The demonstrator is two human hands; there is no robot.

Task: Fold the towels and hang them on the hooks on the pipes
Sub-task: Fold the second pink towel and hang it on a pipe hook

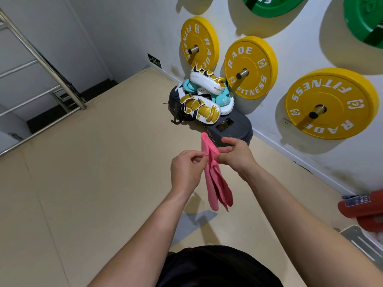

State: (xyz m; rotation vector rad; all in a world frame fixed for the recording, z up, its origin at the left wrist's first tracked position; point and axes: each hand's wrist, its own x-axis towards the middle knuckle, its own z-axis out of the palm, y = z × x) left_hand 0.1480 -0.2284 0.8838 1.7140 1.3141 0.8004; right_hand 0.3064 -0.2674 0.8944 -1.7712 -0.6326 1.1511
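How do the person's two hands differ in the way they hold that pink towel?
The left hand pinches a thin edge of the pink towel with its fingertips, fingers curled tight. The right hand takes the towel from the opposite side, fingers more spread. The right hand also sits slightly higher in the picture than the left hand. Both hold the towel near its top, so most of it hangs below them.

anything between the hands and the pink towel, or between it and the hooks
Nothing: the left hand and right hand both pinch the towel near its top, and it hangs free. No hooks show in this view, so the way there cannot be judged.
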